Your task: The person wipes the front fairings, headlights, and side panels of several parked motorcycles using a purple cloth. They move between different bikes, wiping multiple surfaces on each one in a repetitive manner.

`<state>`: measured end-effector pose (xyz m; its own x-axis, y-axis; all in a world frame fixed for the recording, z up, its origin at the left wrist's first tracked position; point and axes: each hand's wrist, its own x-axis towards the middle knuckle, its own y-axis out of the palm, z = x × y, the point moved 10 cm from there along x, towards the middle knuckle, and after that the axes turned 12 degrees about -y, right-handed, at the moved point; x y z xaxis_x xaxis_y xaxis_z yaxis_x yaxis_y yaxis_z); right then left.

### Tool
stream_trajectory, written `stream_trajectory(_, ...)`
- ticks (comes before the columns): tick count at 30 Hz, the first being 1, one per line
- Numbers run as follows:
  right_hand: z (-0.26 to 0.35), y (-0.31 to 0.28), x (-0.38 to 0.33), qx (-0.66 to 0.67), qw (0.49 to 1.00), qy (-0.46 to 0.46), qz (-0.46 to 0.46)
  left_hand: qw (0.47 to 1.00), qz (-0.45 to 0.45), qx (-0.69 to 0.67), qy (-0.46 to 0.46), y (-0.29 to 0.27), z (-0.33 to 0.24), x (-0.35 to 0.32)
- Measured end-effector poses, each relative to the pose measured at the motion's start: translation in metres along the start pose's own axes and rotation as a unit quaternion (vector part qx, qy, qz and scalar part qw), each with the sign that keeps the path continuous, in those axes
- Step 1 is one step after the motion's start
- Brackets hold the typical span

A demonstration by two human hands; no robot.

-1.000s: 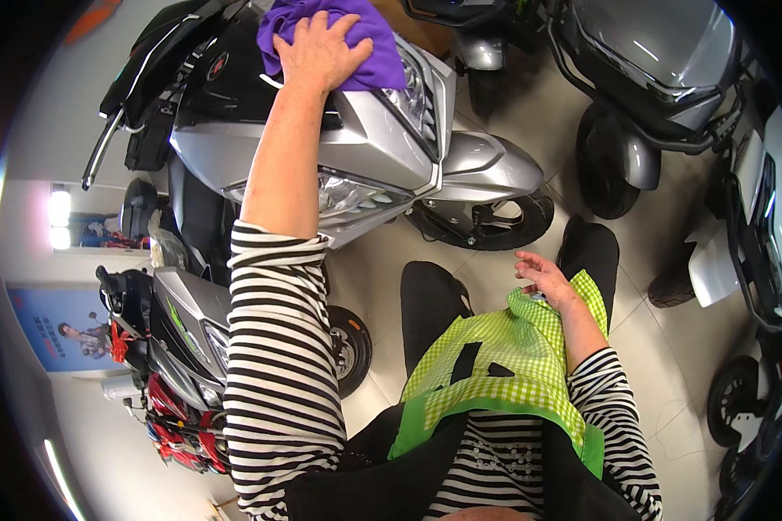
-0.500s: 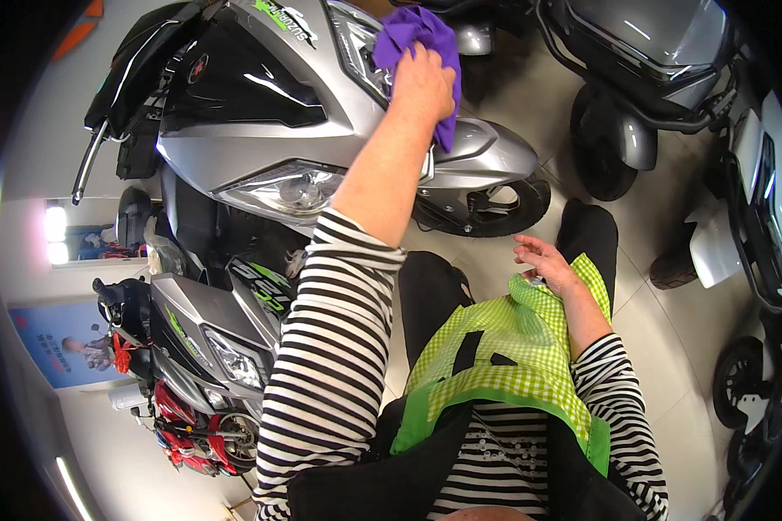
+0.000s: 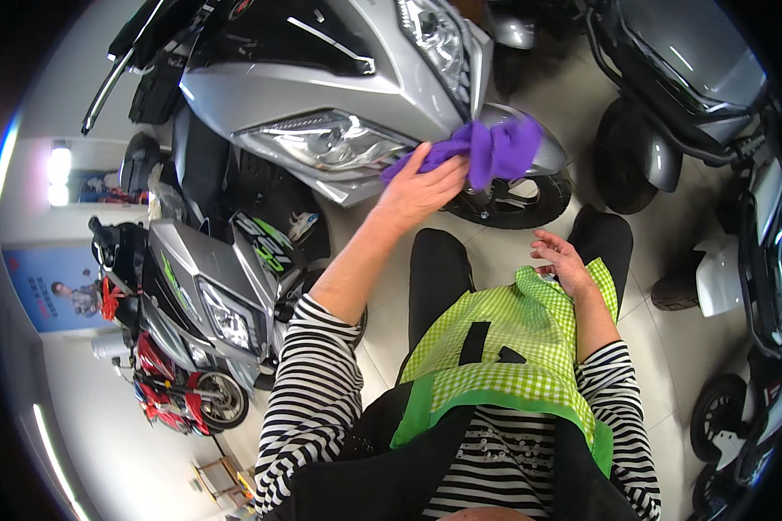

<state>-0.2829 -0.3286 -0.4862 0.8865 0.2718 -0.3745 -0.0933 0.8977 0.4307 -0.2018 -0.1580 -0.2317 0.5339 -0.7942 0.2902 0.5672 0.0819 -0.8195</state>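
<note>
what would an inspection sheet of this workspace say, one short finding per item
Surface: silver motorcycle with a glossy front; pale tiled floor below.
Things in hand: purple cloth, bunched against the motorcycle's front.
Clutter: pale, crumpled bag-like item at left; wooden item at lower left, kind unclear.
Hands: left hand holds the cloth; right hand hangs by the green checked apron, fingers loosely bent.
Cables: nothing seen.
Surroundings: red motorcycle; blue poster on the wall.
</note>
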Motion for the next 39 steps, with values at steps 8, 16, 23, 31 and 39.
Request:
stream_trajectory(8, -0.003, -0.011, -0.002, -0.069, 0.998, -0.006, -0.014, 0.988, -0.041, 0.037, -0.147, -0.006, 0.105, -0.135)
stream_trajectory(16, 0.096, -0.031, -0.071, -0.478, 0.812, -0.330, -0.058, 0.896, -0.033, -0.059, -0.439, 0.041, 0.190, -0.210)
stream_trajectory(23, 0.085, -0.069, -0.112, -0.631, 0.712, -0.293, -0.100, 0.648, -0.214, -0.241, -0.690, 0.070, 0.316, -0.250)
stream_trajectory(31, 0.081, -0.076, -0.089, -0.688, 0.665, -0.247, -0.150, 0.749, -0.097, -0.082, -0.651, 0.117, 0.368, -0.239)
stream_trajectory(39, 0.091, -0.081, -0.072, -0.684, 0.665, -0.257, -0.157, 0.514, -0.209, -0.236, -0.798, 0.092, 0.240, -0.263)
